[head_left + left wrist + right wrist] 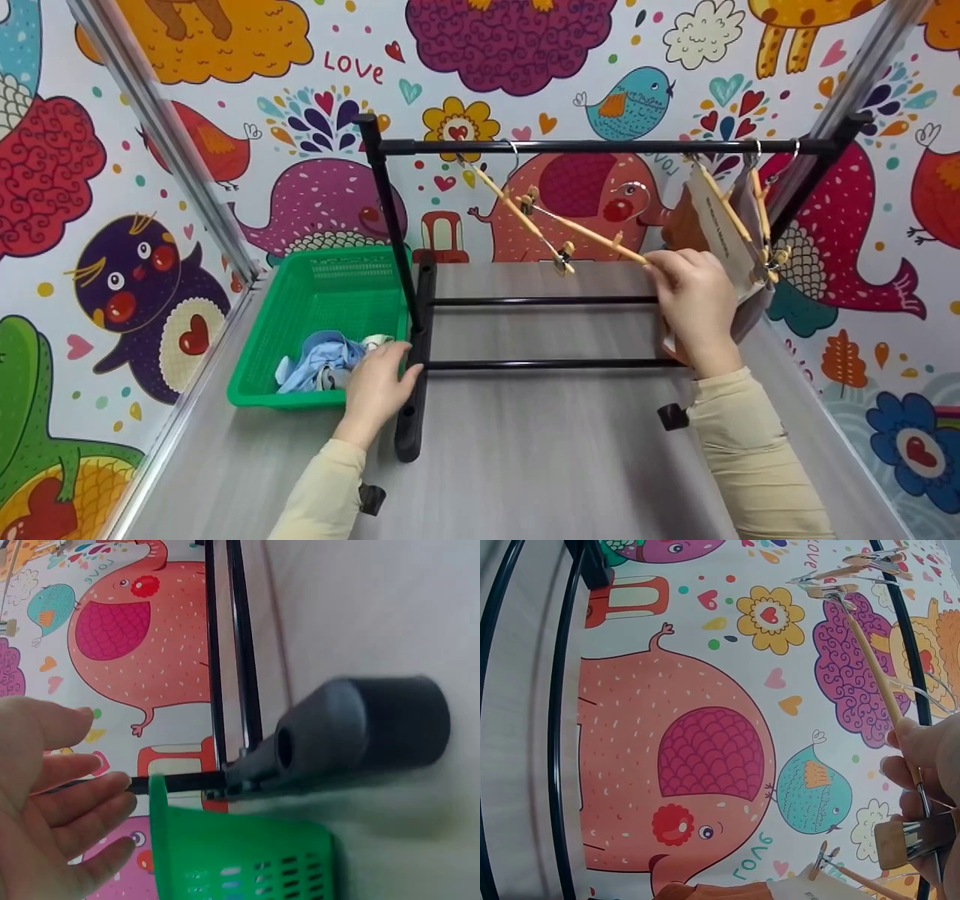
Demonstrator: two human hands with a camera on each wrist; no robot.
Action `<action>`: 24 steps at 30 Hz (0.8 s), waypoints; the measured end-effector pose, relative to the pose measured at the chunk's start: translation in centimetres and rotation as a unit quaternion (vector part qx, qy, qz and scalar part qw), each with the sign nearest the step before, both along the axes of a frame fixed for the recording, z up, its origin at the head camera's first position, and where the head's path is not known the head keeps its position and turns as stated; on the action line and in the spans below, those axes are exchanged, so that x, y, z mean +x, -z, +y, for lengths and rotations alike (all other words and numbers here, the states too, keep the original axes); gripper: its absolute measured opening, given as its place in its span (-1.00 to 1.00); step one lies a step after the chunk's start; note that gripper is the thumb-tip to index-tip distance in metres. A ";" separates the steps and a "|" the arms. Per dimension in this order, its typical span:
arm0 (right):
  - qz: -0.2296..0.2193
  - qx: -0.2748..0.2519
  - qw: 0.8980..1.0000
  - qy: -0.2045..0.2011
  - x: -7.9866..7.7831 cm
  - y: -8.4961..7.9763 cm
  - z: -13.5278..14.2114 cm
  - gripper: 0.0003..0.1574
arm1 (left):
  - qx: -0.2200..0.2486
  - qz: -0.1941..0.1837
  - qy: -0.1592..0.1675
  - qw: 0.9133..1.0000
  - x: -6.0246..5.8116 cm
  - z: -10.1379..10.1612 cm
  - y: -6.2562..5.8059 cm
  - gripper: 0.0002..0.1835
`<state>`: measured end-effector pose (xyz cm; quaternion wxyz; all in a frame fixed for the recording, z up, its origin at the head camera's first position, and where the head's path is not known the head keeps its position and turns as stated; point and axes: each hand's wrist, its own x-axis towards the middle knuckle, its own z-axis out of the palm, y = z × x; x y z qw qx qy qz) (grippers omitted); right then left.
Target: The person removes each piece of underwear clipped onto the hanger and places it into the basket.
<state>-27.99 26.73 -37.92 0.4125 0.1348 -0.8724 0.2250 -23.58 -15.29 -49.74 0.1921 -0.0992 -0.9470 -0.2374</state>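
My right hand [694,307] pinches one end of a wooden clip hanger [592,236], whose wire hook is off the rail. In the right wrist view, a clip [915,840] of this hanger sits beside the fingers. Another bare wooden clip hanger [510,202] hangs from the black rail [585,147], partly crossing the held one. My left hand [376,390] is at the near right corner of the green basket [251,337]. Its fingers are loosely bent and hold nothing in the left wrist view. Light blue and grey clothes [319,360] lie bunched in the basket.
The black rack [390,225] stands on a grey table [540,450]. Several hangers [757,202] with brown and grey clothes hang at its right end. Two low bars [540,365] cross between its feet. A patterned wall [480,75] closes the back.
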 end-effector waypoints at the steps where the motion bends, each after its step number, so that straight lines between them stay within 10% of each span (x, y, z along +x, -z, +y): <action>1: -0.002 -0.001 1.000 0.002 0.0 -0.1 -0.1 -0.86 | 0.003 0.004 0.002 1.000 0.1 0.2 0.1 -0.61; 24: 0.010 -0.001 1.000 0.025 -2.0 -2.6 -1.0 -0.86 | -0.016 0.042 0.045 0.998 1.2 3.7 1.7 -0.68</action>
